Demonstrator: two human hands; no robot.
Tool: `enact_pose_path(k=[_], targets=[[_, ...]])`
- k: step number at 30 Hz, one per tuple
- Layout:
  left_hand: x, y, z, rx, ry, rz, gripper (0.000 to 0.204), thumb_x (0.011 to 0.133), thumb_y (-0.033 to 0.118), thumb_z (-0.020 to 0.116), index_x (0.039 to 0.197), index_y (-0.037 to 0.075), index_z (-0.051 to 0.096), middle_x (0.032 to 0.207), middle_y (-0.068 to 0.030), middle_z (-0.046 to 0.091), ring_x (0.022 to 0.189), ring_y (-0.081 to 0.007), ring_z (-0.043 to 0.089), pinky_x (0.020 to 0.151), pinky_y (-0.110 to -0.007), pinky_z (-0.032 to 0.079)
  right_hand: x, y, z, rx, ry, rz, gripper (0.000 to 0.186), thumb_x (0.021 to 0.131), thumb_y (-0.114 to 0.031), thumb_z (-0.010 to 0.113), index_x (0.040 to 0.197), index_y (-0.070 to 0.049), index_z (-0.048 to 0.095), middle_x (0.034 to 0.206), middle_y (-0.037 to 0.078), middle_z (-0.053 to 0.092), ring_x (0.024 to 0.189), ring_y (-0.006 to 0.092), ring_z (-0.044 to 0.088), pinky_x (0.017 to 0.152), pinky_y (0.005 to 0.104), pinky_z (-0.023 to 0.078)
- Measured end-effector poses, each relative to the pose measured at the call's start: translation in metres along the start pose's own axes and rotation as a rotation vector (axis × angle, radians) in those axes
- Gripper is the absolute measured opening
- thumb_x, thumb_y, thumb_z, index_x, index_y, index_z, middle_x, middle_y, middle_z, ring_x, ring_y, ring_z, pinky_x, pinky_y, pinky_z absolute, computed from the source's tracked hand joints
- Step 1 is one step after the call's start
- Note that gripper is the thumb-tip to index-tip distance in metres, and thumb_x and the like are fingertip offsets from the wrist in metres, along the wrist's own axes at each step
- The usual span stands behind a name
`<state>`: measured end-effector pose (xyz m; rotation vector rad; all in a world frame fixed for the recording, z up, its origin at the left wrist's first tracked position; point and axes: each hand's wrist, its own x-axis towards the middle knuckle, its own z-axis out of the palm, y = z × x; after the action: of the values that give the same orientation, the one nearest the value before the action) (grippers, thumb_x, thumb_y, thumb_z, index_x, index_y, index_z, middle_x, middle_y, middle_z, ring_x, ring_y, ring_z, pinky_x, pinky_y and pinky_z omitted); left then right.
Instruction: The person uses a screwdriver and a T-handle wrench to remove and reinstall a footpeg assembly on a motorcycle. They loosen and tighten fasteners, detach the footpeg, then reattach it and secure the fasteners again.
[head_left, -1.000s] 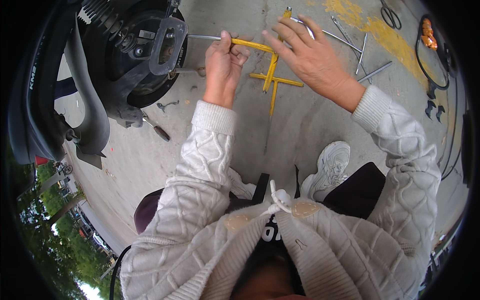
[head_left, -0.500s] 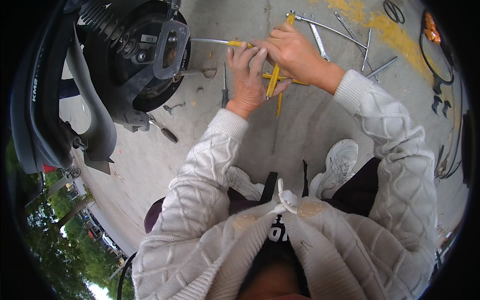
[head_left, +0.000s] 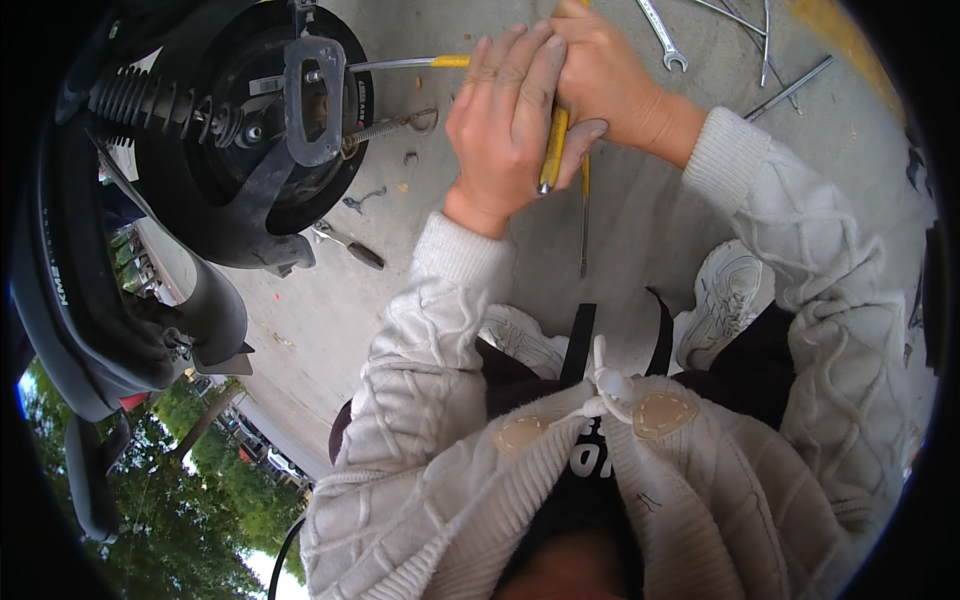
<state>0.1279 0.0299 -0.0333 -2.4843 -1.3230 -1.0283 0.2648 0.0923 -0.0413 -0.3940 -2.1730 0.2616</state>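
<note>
My left hand [head_left: 510, 125] lies over the crossbar of a yellow T-handle socket wrench [head_left: 555, 155], fingers together and thumb below. Against it, my right hand [head_left: 608, 75] is closed round the upper part of the same bar, partly hidden by the left fingers. The wrench's silver shaft runs left to a bolt [head_left: 313, 76] on a grey loop-shaped bracket [head_left: 318, 135] beside a black wheel [head_left: 190, 200]. A coil spring [head_left: 380, 130] sticks out below the shaft. On the ground under my hands lies a second tool [head_left: 584, 230] with a yellow upper part and thin shaft.
A ratchet-like tool with a dark handle [head_left: 362, 255] and a small dark metal piece [head_left: 363, 200] lie near the wheel. At the upper right are an open-end wrench [head_left: 660, 35] and several metal rods [head_left: 790, 87]. A shock absorber [head_left: 160, 105] and black bodywork [head_left: 75, 300] stand at left.
My left hand has moved up over the wrench's crossbar and now overlaps my right hand. The whole view has shifted, and the screwdriver near my left wrist is out of sight.
</note>
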Motion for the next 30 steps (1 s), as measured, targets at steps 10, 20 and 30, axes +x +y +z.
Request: enact_pose_path(k=[10,20,30], targets=[[-0.039,-0.004,0.004,-0.302,0.173,-0.588,0.082,0.074,0.043,0.073,0.13,-0.002,0.035,0.118,-0.0159,0.052,0.089,-0.0248,0.057,0.078,-0.035,0.048,-0.017,0.006,-0.006,-0.296,-0.183,-0.052,0.026,0.07,-0.019,0.059,0.093,-0.007,0.057,0.071,0.002,0.055,0.07,0.0187,0.053,0.067,0.0353,0.036],[-0.043,-0.046,-0.007,-1.199,0.366,-1.274,0.035,0.092,0.036,0.055,0.09,0.001,0.048,0.068,-0.0104,0.058,0.05,-0.0159,0.052,0.042,-0.024,0.035,-0.071,-0.01,-0.003,0.177,-0.245,0.373,0.037,0.073,-0.016,0.06,0.108,-0.005,0.057,0.073,0.007,0.053,0.076,0.0221,0.053,0.072,0.0381,0.036],[-0.054,-0.058,-0.024,-1.011,0.683,-1.217,0.031,0.099,0.028,0.037,0.086,0.002,0.045,0.07,-0.0126,0.059,0.038,-0.0137,0.046,0.035,-0.024,0.031,-0.057,-0.026,0.033,0.256,-0.122,0.36,0.028,0.087,-0.014,0.059,0.115,-0.011,0.058,0.082,0.004,0.063,0.081,0.0191,0.057,0.083,0.035,0.037]])
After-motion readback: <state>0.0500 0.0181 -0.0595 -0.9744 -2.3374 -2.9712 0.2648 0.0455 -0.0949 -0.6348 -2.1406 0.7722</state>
